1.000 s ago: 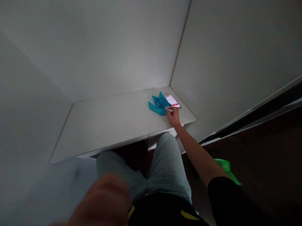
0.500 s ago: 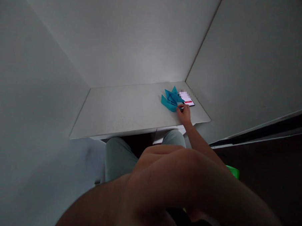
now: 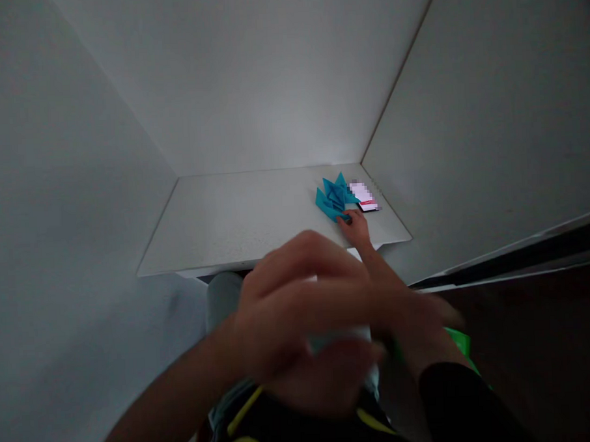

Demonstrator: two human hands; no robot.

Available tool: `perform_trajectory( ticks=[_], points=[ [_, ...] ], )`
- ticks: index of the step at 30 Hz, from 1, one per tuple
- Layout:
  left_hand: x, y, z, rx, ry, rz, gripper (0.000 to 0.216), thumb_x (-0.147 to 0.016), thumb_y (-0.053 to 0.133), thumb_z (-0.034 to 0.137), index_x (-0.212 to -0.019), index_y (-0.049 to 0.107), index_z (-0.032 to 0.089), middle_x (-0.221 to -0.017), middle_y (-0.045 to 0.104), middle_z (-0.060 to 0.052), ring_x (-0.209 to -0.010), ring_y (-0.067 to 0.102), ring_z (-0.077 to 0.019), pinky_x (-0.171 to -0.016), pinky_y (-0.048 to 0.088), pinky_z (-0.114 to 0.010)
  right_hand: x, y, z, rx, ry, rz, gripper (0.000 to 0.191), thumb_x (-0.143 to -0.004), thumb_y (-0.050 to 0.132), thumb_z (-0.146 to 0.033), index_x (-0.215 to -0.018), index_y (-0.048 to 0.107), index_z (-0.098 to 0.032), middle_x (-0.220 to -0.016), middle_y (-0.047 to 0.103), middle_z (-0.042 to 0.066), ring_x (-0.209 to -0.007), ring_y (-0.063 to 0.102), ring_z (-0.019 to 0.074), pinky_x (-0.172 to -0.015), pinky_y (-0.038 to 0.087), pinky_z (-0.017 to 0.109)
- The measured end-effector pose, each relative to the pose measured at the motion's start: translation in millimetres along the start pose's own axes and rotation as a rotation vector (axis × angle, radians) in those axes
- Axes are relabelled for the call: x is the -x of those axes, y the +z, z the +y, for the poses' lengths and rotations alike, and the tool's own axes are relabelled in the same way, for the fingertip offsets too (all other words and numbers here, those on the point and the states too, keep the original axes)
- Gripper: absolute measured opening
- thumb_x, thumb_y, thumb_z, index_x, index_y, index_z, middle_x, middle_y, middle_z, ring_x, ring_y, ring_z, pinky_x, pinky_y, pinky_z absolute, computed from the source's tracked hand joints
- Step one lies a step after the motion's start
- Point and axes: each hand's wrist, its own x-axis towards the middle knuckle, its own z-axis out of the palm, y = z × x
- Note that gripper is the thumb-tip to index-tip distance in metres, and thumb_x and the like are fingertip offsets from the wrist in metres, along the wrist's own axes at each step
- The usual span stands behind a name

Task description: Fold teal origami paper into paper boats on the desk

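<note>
Left hand (image 3: 299, 305) shifts, nearside of blue paper (image 3: 333, 194), half-curled, hold unclear; right hand (image 3: 355, 227) alone pinches paper's near edge.

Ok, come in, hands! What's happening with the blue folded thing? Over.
Right hand at near edge of blue folded piece, grip unclear. Left hand blurred, blocking part of the camera's view. Phone close on the piece's right.
</note>
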Motion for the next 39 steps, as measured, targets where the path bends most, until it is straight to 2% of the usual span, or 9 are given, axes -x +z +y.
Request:
perform_trajectory(
  ticks=[2,4,5,9,12,16,20,29,39],
  points=[
    [-7,27,-24,0.256,0.180,-0.097,0.032,-0.106,0.060,0.044,-0.120,0.078,0.022,-0.084,0.068,-0.001,-0.068,0.064,-0.0156,-0.066,0.064,-0.027,2,-1,-4,-0.016,-0.034,-0.032,0.022,-0.089,0.072,-0.038,-0.099,0.075,-0.018,-0.107,0.070,0.012,-0.074,0.059,0.0209,-0.083,0.055,0.040],
    [-7,66,-56,0.527,0.231,-0.239,0.040,-0.103,0.066,0.042,-0.139,0.068,0.023,-0.105,0.072,-0.005,-0.077,0.066,-0.0145,-0.079,0.063,-0.030,6,0,-11,-0.032,-0.082,-0.056,0.023,-0.091,0.070,-0.042,-0.096,0.075,-0.020,-0.103,0.071,0.010,-0.078,0.061,0.0223,-0.082,0.056,0.040],
    [-6,88,-73,0.606,0.151,-0.300,0.047,-0.102,0.067,0.042,-0.145,0.062,0.023,-0.114,0.071,-0.007,-0.080,0.067,-0.0149,-0.080,0.061,-0.031,10,2,-17,-0.042,-0.119,-0.070,0.023,-0.092,0.068,-0.043,-0.095,0.075,-0.021,-0.102,0.071,0.010,-0.080,0.063,0.0233,-0.083,0.057,0.040],
    [-4,165,-130,0.707,-0.495,-0.427,0.068,-0.101,0.068,0.045,-0.158,0.044,0.017,-0.136,0.064,-0.018,-0.085,0.070,-0.0165,-0.076,0.058,-0.032,31,26,-53,-0.099,-0.240,-0.138,0.029,-0.101,0.058,-0.044,-0.107,0.077,-0.022,-0.113,0.069,0.013,-0.086,0.066,0.0246,-0.082,0.059,0.041],
    [-8,194,-152,0.875,-0.706,-0.441,0.078,-0.100,0.070,0.049,-0.162,0.034,0.018,-0.142,0.062,-0.021,-0.094,0.074,-0.0205,-0.067,0.055,-0.027,45,50,-84,-0.122,-0.299,-0.218,0.036,-0.106,0.054,-0.046,-0.124,0.076,-0.025,-0.126,0.067,0.012,-0.086,0.066,0.0224,-0.084,0.059,0.040],
    [-9,205,-169,0.963,-0.737,-0.328,0.064,-0.098,0.072,0.047,-0.150,0.044,0.021,-0.130,0.069,-0.015,-0.084,0.074,-0.0174,-0.056,0.052,-0.022,51,80,-110,-0.196,-0.362,-0.350,0.035,-0.109,0.049,-0.043,-0.122,0.077,-0.027,-0.123,0.069,0.011,-0.109,0.067,0.0251,-0.101,0.057,0.042],
    [-4,213,-182,1.020,-0.744,-0.248,0.062,-0.100,0.064,0.053,-0.151,0.043,0.023,-0.123,0.068,-0.011,-0.065,0.068,-0.0110,-0.055,0.057,-0.025,44,98,-107,-0.227,-0.286,-0.367,0.030,-0.106,0.054,-0.041,-0.117,0.077,-0.025,-0.107,0.070,0.008,-0.092,0.066,0.0230,-0.092,0.058,0.041],
    [4,218,-183,0.922,-0.584,-0.292,0.053,-0.097,0.068,0.054,-0.138,0.063,0.020,-0.109,0.071,-0.007,-0.058,0.060,-0.0080,-0.053,0.052,-0.022,34,115,-102,-0.135,-0.177,-0.215,0.032,-0.084,0.082,-0.042,-0.109,0.074,-0.022,-0.114,0.061,0.009,-0.095,0.063,0.0235,-0.090,0.058,0.040],
    [3,212,-181,0.834,-0.471,-0.322,0.037,-0.094,0.068,0.052,-0.106,0.076,0.017,-0.092,0.073,-0.005,-0.056,0.057,-0.0106,-0.053,0.049,-0.025,27,119,-117,-0.017,-0.093,-0.274,0.011,-0.091,0.069,-0.034,-0.090,0.066,-0.024,-0.097,0.066,0.005,-0.088,0.064,0.0224,-0.079,0.052,0.034]
  ],
)
